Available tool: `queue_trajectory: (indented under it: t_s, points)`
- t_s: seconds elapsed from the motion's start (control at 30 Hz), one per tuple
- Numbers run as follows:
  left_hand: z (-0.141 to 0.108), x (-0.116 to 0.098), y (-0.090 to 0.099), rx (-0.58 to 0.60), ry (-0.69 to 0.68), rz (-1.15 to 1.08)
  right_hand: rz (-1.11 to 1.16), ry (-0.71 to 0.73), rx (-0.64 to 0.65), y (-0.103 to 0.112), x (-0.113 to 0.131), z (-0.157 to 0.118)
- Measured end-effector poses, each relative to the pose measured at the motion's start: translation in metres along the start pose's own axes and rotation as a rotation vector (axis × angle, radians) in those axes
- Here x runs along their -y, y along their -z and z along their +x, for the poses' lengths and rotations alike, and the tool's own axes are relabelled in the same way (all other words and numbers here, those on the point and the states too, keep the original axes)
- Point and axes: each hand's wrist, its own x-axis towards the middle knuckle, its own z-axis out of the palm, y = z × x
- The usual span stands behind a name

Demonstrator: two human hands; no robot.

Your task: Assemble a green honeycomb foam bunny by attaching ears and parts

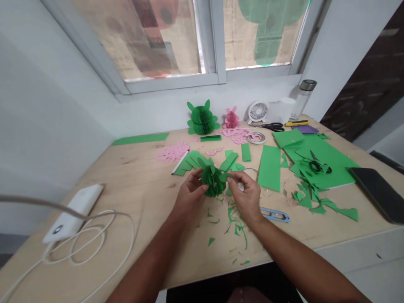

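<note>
Above the middle of the wooden table (142, 235), a green folded-paper figure (212, 180) is held up between both hands. My left hand (192, 189) grips its left side, with thumb and fingers closed on it. At the right side of the figure, my right hand (244, 191) pinches a small green paper piece (226, 176) that touches or joins the figure; which of the two cannot be told. Just below lie several thin green scraps (236, 223). Behind stand a larger green honeycomb paper figure (202, 118) and a small pink one (232, 118).
Green sheets (328, 160), black scissors (274, 126), small scissors (315, 166), a tape roll (256, 138) and a blue tool (276, 214) lie around. A phone (378, 193) sits at right, a white power bank (74, 212) with looped cable at left, a glass bottle (303, 99) at back.
</note>
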Motion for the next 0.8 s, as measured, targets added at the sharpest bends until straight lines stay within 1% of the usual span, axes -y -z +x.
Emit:
queue_trajectory:
  t_s: [0.13, 0.3, 0.6, 0.8]
  points:
    - [0.0, 0.0019, -0.0001, 0.016, -0.023, 0.045, -0.016, 0.004, -0.027, -0.0001, -0.0008, 0.0]
    - [0.0009, 0.0055, 0.0018, 0.009, -0.036, 0.101, -0.035, 0.018, 0.018, -0.0008, -0.0064, -0.0012]
    - [-0.0008, 0.0034, -0.0019, 0.001, -0.035, 0.027, -0.043, -0.006, 0.059, -0.0036, -0.0091, -0.0025]
    - [-0.0011, 0.0064, -0.0003, 0.058, 0.006, 0.021, -0.02, -0.025, 0.066, -0.0037, -0.009, -0.002]
